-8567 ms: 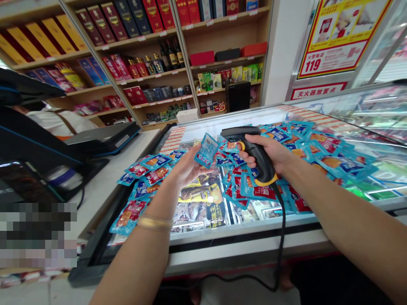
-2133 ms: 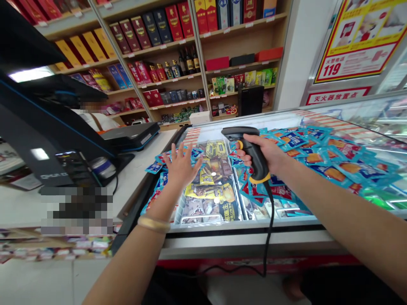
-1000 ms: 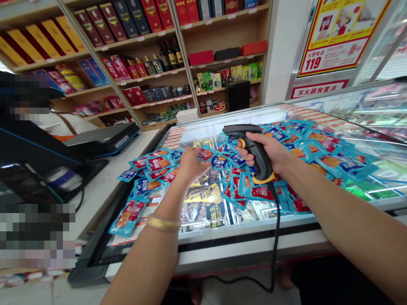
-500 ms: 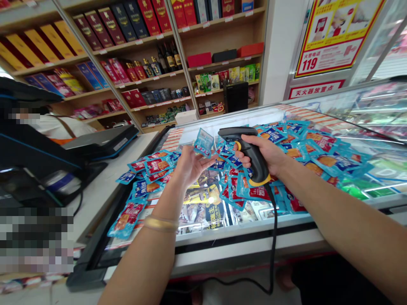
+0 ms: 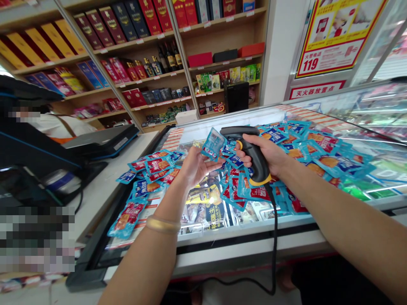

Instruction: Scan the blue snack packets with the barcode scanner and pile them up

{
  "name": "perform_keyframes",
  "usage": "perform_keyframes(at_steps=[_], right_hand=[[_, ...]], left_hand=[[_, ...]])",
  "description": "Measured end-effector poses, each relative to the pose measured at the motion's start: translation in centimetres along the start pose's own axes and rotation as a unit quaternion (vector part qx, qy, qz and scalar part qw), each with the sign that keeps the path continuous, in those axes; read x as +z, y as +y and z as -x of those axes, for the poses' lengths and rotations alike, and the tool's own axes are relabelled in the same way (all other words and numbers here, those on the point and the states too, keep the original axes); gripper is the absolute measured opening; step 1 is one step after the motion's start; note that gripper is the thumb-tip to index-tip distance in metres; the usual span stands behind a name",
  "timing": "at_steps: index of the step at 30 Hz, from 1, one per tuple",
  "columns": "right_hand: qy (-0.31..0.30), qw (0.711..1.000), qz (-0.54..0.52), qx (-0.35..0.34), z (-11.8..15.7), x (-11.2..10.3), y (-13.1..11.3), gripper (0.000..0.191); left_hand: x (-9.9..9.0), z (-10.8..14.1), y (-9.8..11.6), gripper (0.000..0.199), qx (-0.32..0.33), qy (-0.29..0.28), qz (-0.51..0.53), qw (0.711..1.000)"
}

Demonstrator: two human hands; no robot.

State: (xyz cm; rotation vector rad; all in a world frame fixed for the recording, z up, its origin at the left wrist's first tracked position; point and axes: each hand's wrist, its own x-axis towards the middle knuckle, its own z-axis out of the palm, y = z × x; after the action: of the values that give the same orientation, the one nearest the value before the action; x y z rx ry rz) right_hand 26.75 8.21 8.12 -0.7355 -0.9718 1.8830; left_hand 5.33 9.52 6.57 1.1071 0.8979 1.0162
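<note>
Fingers of the left hand [image 5: 197,168] pinch a blue sachet [image 5: 213,145] just left of the scanner [image 5: 260,166] gripped by the right hand [image 5: 272,155], seemingly presenting it for a scan, which calls for keeping its printed back unobstructed and facing the scanner.

Dead centre: small square plastic packet [image 5: 214,144] showing pale teal, pink-red dots lining its lower edge. 3 o'clock: pistol-shaped plastic scanner [image 5: 259,160] wearing black, yellow trim edging trigger and butt; flat glossy pouches [image 5: 333,163] beyond mixing turquoise borders, red and deep-blue panels. 7 o'clock: smooth round bangle [image 5: 163,224] gleaming gold. 2 o'clock: rectangular wall poster [image 5: 340,42] displaying yellow, white and red. 10 o'clock: tall cardboard boxes [image 5: 46,40] alternating yellow and dark red.
</note>
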Motion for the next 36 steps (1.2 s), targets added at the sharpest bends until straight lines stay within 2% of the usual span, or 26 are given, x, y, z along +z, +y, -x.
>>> perform_keyframes(at_steps=[7, 14, 17, 20, 23, 25, 28, 30, 31, 33, 36], right_hand=[[0.004, 1.000, -0.005, 0.003, 0.0, 0.1, 0.0, 0.029], [0.014, 1.000, -0.026, -0.003, 0.0, 0.2, 0.0, 0.028], [0.017, 0.999, -0.043, -0.008, 0.1, 0.5, 0.2, 0.028], [0.010, 0.998, -0.056, 0.001, -0.2, 1.6, 0.9, 0.027], [-0.015, 0.998, -0.056, 0.031, -1.2, 3.5, 2.2, 0.028], [-0.035, 0.996, -0.059, 0.054, -2.2, 5.1, 3.3, 0.030], [-0.047, 0.993, -0.069, 0.080, -3.7, 7.6, 4.7, 0.032], [-0.049, 0.992, -0.079, 0.080, -4.3, 8.7, 5.1, 0.032], [-0.051, 0.992, -0.085, 0.075, -4.5, 9.1, 5.2, 0.032], [-0.054, 0.992, -0.094, 0.064, -4.5, 9.4, 5.0, 0.032], [-0.045, 0.993, -0.097, 0.057, -4.1, 9.1, 4.6, 0.033]], left_hand=[[0.1, 0.0, 0.0, 0.037, -0.026, -0.003, 0.041, 0.999], [0.4, 0.2, 0.0, 0.037, -0.020, 0.012, 0.053, 0.998], [0.5, 0.1, -0.2, 0.037, -0.002, 0.060, 0.056, 0.997], [-0.2, 0.5, 0.2, 0.039, 0.056, 0.140, 0.035, 0.988], [-2.2, 1.4, 1.2, 0.034, 0.124, 0.215, 0.007, 0.969], [-4.3, 2.4, 1.7, 0.032, 0.138, 0.257, -0.027, 0.956], [-7.7, 4.0, 1.9, 0.032, 0.153, 0.340, -0.142, 0.917], [-9.4, 4.9, 1.5, 0.031, 0.179, 0.373, -0.271, 0.869], [-9.9, 5.3, 1.2, 0.032, 0.195, 0.368, -0.343, 0.842], [-10.0, 5.6, 0.4, 0.032, 0.227, 0.311, -0.480, 0.788], [-8.2, 5.3, -0.6, 0.039, 0.248, 0.157, -0.644, 0.707]])
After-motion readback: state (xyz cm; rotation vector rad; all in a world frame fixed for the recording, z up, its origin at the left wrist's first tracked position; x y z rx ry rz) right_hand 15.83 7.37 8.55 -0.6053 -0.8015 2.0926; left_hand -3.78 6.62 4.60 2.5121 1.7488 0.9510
